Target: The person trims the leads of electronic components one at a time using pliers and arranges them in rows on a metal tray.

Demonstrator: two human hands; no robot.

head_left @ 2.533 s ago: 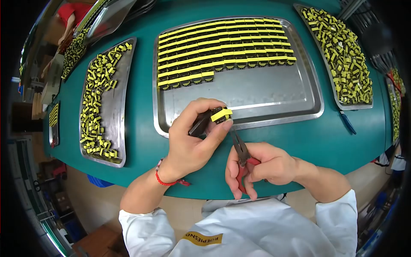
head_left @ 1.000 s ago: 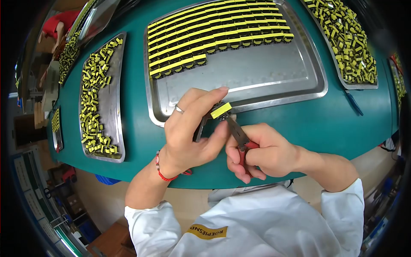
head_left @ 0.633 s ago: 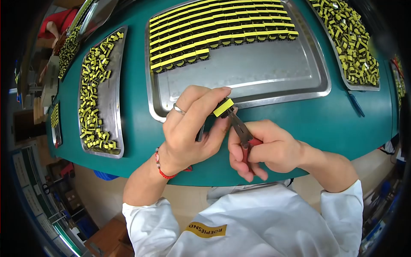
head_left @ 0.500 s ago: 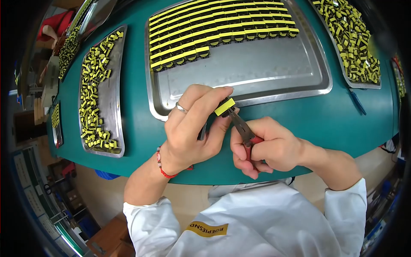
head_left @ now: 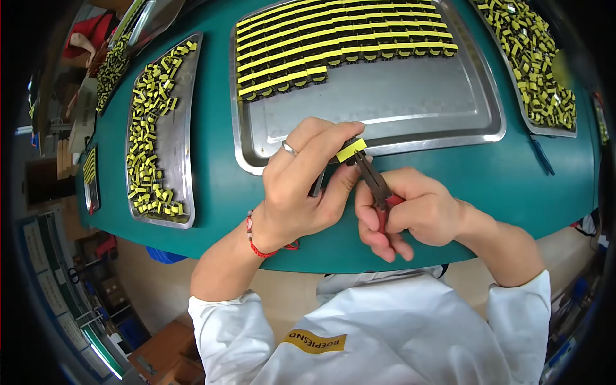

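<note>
Green table (head_left: 215,141) bears metal tray (head_left: 391,90) beyond pliers (head_left: 378,186).

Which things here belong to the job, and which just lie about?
Likely job things:
yellow-black part, dark item: left hand
red-handled pliers: right hand
middle tray: aligned parts
left tray, right tray: loose parts

Likely just lying about:
blue item beside right tray
blue thing past table edge

green table (head_left: 215,160), pale floor (head_left: 144,285) below, brown furniture (head_left: 160,350) lower left
</note>
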